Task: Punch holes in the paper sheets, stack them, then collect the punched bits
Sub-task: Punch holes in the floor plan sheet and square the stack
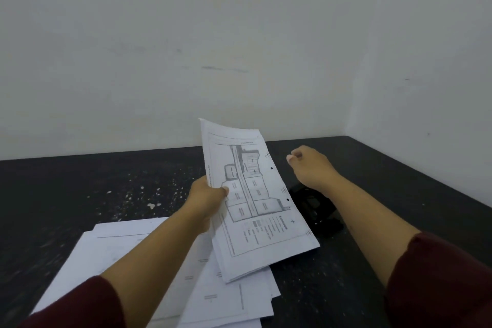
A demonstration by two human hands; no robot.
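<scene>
My left hand (209,201) grips the left edge of a thin bunch of printed sheets (255,202) and holds it up, tilted, above the table. Two punched holes show along the bunch's right edge. My right hand (310,165) hovers to the right of the sheets, fingers curled in loosely and nothing in it. A black hole punch (315,210) lies on the table under my right wrist, partly hidden by the sheets. A loose pile of white sheets (119,250) lies at the near left under my left forearm. Small white punched bits (151,205) are scattered on the dark tabletop.
The dark speckled table (399,194) ends at white walls behind and on the right, forming a corner at the far right. Red sleeves cover both my upper forearms.
</scene>
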